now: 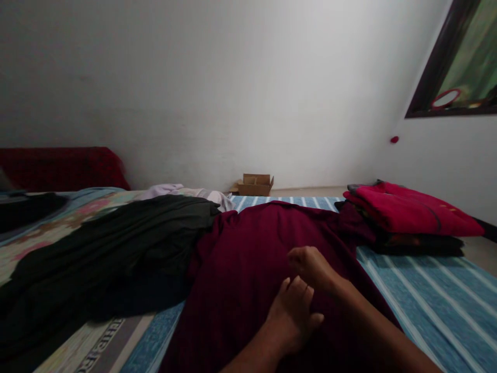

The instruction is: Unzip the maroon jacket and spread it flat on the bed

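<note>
A maroon short-sleeved shirt [240,264] lies spread out in front of me, its collar end away from me. Over its middle is my left hand [293,311], back up, with the thumb held apart from the short-looking fingers; no cloth shows gathered in it. Just beyond and to the right, my right hand [310,265] has its fingers curled inward. Whatever those fingers hold, if anything, is hidden. The two hands are close together, and the right forearm reaches in from the lower right.
Dark crumpled clothing [128,243] lies left of the shirt. At right stands a folded stack topped by a red garment [407,210] on the blue striped bedsheet [435,295]. A small cardboard box [255,187] sits by the wall [248,93]. A dark red padded object [62,168] is at far left.
</note>
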A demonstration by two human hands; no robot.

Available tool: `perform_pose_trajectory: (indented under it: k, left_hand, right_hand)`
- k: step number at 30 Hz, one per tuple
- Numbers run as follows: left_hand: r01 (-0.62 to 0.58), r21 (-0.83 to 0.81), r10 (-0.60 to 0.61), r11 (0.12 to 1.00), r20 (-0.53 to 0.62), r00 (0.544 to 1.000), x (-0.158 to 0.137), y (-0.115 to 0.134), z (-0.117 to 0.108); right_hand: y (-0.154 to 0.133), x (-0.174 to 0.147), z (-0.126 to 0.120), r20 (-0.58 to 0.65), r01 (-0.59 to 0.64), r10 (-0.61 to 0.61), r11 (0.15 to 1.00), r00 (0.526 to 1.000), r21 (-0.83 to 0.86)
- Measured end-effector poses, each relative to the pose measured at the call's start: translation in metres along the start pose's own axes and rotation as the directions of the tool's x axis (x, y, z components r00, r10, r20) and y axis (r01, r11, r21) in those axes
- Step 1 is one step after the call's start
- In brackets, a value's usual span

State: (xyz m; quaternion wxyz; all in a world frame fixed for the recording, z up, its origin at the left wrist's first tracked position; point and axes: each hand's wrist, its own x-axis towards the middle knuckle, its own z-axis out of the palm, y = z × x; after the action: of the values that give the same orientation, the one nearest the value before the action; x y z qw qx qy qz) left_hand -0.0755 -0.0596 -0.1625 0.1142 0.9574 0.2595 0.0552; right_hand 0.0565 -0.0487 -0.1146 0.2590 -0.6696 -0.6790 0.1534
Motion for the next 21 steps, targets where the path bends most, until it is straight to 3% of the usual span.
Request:
perform_pose_trajectory:
  k: [4,10,14,18,21]
  left_hand:
    - [-0.016,-0.099,0.013,0.995,-0.026,1.0,-0.003,-0.001,0.003]
    - [-0.011,-0.128,0.009,0.992,-0.019,1.0,-0.001,-0.002,0.005]
    - [0.009,-0.146,-0.009,0.989,0.003,1.0,0.001,0.0,0.004]
    - [0.017,-0.147,-0.02,0.989,-0.022,1.0,0.002,0.001,0.004]
    - [0.014,-0.148,-0.021,0.989,-0.045,0.999,0.002,0.001,0.005]
  right_hand:
    - [0.035,0.042,0.014,-0.009,-0.074,0.075,0.994,0.997,0.084]
    - [0.057,0.04,0.038,-0.028,-0.102,0.105,0.989,0.994,0.107]
    - [0.052,0.039,0.036,-0.028,-0.045,0.043,0.996,0.999,-0.073]
    - [0.042,0.038,0.035,0.008,0.03,-0.029,0.947,1.0,-0.319]
    - [0.035,0.038,0.036,0.025,0.058,-0.053,0.924,0.998,-0.379]
